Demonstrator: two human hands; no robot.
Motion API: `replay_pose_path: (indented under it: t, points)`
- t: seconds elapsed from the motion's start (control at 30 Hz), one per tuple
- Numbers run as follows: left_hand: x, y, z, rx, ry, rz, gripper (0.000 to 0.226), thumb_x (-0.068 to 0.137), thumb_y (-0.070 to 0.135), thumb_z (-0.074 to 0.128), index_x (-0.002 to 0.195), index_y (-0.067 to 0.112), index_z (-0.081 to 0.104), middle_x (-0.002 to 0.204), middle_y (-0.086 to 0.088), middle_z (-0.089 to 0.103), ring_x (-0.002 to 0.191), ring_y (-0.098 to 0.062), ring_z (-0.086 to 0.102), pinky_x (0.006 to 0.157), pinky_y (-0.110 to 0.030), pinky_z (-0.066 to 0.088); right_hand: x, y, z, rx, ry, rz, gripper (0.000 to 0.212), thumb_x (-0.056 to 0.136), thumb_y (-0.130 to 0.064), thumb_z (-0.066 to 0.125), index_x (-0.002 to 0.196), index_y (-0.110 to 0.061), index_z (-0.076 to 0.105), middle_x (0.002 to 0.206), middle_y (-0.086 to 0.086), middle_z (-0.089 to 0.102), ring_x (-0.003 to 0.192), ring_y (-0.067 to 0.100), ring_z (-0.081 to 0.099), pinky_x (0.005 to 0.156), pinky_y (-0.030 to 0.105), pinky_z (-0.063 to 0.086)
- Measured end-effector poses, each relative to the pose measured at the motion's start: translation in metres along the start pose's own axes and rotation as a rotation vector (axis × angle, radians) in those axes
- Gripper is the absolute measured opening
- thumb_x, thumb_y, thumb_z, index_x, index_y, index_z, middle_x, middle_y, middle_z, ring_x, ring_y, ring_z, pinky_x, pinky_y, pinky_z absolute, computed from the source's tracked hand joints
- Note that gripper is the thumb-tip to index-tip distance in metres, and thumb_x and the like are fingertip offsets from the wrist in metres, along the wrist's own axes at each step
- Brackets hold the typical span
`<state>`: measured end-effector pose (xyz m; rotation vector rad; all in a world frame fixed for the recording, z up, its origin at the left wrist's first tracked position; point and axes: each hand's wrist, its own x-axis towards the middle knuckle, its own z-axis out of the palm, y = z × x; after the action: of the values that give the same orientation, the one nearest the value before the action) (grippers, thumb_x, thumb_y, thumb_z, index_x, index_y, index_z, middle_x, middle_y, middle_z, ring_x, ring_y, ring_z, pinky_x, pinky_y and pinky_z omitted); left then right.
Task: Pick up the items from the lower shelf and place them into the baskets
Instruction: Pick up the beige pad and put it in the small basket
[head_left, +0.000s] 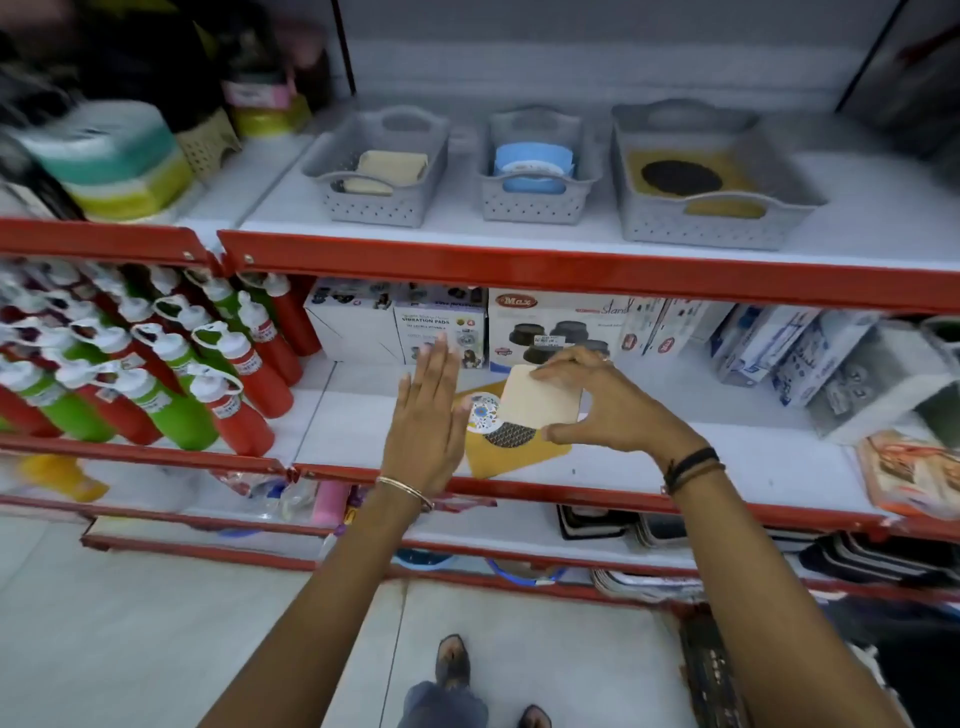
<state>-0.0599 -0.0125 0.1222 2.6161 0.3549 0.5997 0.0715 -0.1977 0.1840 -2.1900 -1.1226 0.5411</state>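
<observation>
My right hand (608, 405) grips a flat beige square pad (540, 397) by its edges, just above the lower shelf (675, 462). Under it lies a yellow card pack (498, 452) with a black mesh disc and a round label. My left hand (428, 415) hovers flat and open beside the pack, fingers pointing at the boxes behind. On the upper shelf stand three grey baskets: the left basket (332, 171) holds beige pads, the middle basket (524, 205) holds blue round items, the right basket (789, 208) holds a yellow pack.
Red and green squeeze bottles (171, 374) fill the lower shelf to the left. White product boxes (441, 325) line the back, more boxes (810, 358) lean at the right. Red shelf rails (571, 270) cross the front. My feet stand on the tiled floor below.
</observation>
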Motion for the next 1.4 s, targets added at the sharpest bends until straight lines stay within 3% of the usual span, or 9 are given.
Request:
replay_pose_path:
  t: [0.13, 0.3, 0.43, 0.63, 0.77, 0.87, 0.97, 1.27, 1.4]
  points:
    - [0.030, 0.005, -0.050, 0.003, 0.084, 0.059, 0.060, 0.095, 0.039, 0.016, 0.147, 0.019, -0.003, 0.155, 0.007, -0.011, 0.144, -0.006, -0.011, 0.117, -0.032, -0.004, -0.001, -0.044, -0.033, -0.088, -0.003, -0.106, 0.069, 0.066, -0.040, 0.077, 0.128, -0.030, 0.050, 0.125, -0.008, 0.041, 0.121, 0.015, 0.037, 0.099, 0.035, 0.039]
    - [0.073, -0.005, -0.105, 0.086, 0.160, 0.115, 0.061, 0.095, 0.040, 0.016, 0.149, 0.016, 0.003, 0.156, 0.007, -0.008, 0.143, -0.006, -0.011, 0.117, -0.033, -0.004, 0.024, -0.095, -0.064, -0.165, 0.096, -0.220, 0.064, 0.069, -0.034, 0.077, 0.127, -0.028, 0.050, 0.125, -0.009, 0.041, 0.117, 0.010, 0.037, 0.097, 0.028, 0.034]
    - [0.118, -0.021, -0.139, 0.134, 0.159, 0.137, 0.058, 0.096, 0.037, 0.018, 0.149, 0.016, 0.005, 0.159, 0.002, -0.003, 0.145, -0.011, -0.009, 0.117, -0.035, -0.004, 0.075, -0.123, -0.089, -0.284, 0.210, -0.231, 0.066, 0.069, -0.037, 0.076, 0.128, -0.022, 0.050, 0.131, 0.000, 0.043, 0.120, 0.016, 0.039, 0.100, 0.034, 0.036]
    - [0.186, -0.048, -0.173, 0.162, 0.131, 0.163, 0.052, 0.097, 0.028, 0.024, 0.146, 0.012, 0.023, 0.159, -0.004, 0.017, 0.147, -0.019, 0.005, 0.119, -0.044, 0.009, 0.179, -0.153, -0.105, -0.389, 0.233, -0.260, 0.062, 0.071, -0.040, 0.075, 0.126, -0.019, 0.055, 0.129, 0.007, 0.050, 0.119, 0.024, 0.045, 0.099, 0.032, 0.036]
    - [0.225, -0.070, -0.181, 0.167, 0.058, 0.141, 0.050, 0.089, 0.024, 0.028, 0.133, 0.009, 0.048, 0.146, -0.013, 0.044, 0.142, -0.026, 0.027, 0.115, -0.043, 0.026, 0.230, -0.162, -0.100, -0.353, 0.193, -0.191, 0.060, 0.072, -0.038, 0.073, 0.126, -0.022, 0.054, 0.131, 0.003, 0.049, 0.121, 0.020, 0.045, 0.098, 0.029, 0.037]
    - [0.245, -0.089, -0.180, 0.256, -0.170, 0.059, 0.038, 0.095, 0.019, 0.033, 0.128, 0.020, 0.053, 0.146, -0.007, 0.044, 0.138, -0.022, 0.034, 0.119, -0.043, 0.012, 0.257, -0.159, -0.087, -0.320, 0.147, -0.151, 0.059, 0.071, -0.036, 0.074, 0.124, -0.020, 0.055, 0.131, 0.002, 0.051, 0.121, 0.018, 0.048, 0.102, 0.030, 0.040]
    - [0.253, -0.099, -0.178, 0.225, -0.303, 0.035, 0.036, 0.095, 0.016, 0.036, 0.121, 0.027, 0.058, 0.146, -0.001, 0.044, 0.136, -0.020, 0.038, 0.119, -0.042, 0.000, 0.268, -0.153, -0.080, -0.271, 0.099, -0.139, 0.056, 0.074, -0.030, 0.074, 0.125, -0.016, 0.055, 0.132, -0.001, 0.056, 0.117, 0.013, 0.053, 0.095, 0.021, 0.039]
    - [0.259, -0.100, -0.181, 0.214, -0.300, 0.069, 0.037, 0.093, 0.015, 0.035, 0.115, 0.025, 0.062, 0.140, 0.002, 0.051, 0.134, -0.015, 0.040, 0.118, -0.039, -0.003, 0.274, -0.149, -0.082, -0.305, 0.004, -0.134, 0.044, 0.080, -0.036, 0.069, 0.119, -0.016, 0.064, 0.140, -0.004, 0.054, 0.116, 0.007, 0.052, 0.096, 0.020, 0.036]
    - [0.246, -0.098, -0.183, 0.191, -0.140, 0.114, 0.037, 0.091, 0.014, 0.040, 0.122, 0.023, 0.058, 0.144, 0.000, 0.047, 0.141, -0.014, 0.029, 0.120, -0.041, 0.002, 0.255, -0.155, -0.083, -0.253, 0.224, -0.200, 0.040, 0.084, -0.034, 0.064, 0.121, -0.020, 0.061, 0.130, -0.003, 0.061, 0.114, 0.010, 0.056, 0.097, 0.026, 0.043]
